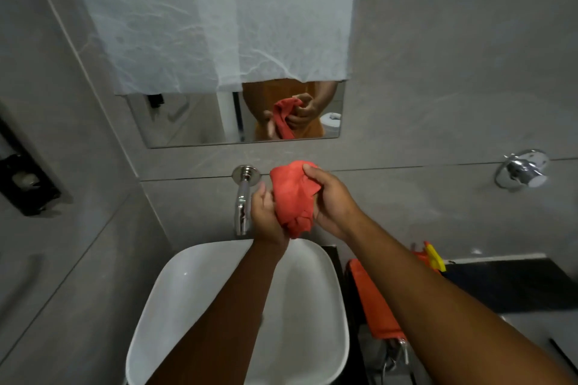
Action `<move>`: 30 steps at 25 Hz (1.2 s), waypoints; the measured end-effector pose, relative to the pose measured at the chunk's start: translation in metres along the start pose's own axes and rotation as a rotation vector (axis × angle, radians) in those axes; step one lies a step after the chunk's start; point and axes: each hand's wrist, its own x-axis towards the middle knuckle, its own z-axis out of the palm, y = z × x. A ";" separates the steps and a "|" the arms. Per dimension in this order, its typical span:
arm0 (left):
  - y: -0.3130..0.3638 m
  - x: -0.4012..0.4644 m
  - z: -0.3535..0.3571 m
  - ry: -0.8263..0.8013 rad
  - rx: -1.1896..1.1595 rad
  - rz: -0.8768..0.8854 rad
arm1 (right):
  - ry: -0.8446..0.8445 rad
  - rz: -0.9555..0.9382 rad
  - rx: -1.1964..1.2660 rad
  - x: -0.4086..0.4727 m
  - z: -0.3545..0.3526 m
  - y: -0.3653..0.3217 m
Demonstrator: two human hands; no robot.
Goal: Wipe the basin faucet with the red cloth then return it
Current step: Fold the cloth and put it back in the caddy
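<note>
The red cloth [294,197] is bunched up in the air above the white basin [331,300], held between both hands. My left hand [266,216] grips its lower left side, right next to the chrome wall-mounted faucet spout [242,206]. My right hand [331,200] clasps the cloth's upper right side. The faucet sticks out of the grey wall and points down at the basin; my left hand hides part of its right edge. The cloth is just right of the spout, apart from it.
A mirror [187,122], partly covered by a white sheet [212,15], hangs above the faucet. A chrome wall valve [524,172] sits at the right. An orange bag [375,303] and yellow item [434,258] lie on the dark counter [513,284]. A black holder [25,178] is on the left wall.
</note>
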 end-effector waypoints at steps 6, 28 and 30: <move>-0.088 0.027 0.007 -0.106 0.146 -0.440 | 0.336 0.076 0.135 -0.024 -0.110 -0.011; -0.408 0.208 -0.091 -0.629 2.189 -0.276 | 0.976 0.644 -0.041 0.005 -0.384 0.225; -0.400 0.201 -0.085 -0.688 2.236 -0.272 | 0.980 0.626 -0.166 0.004 -0.377 0.218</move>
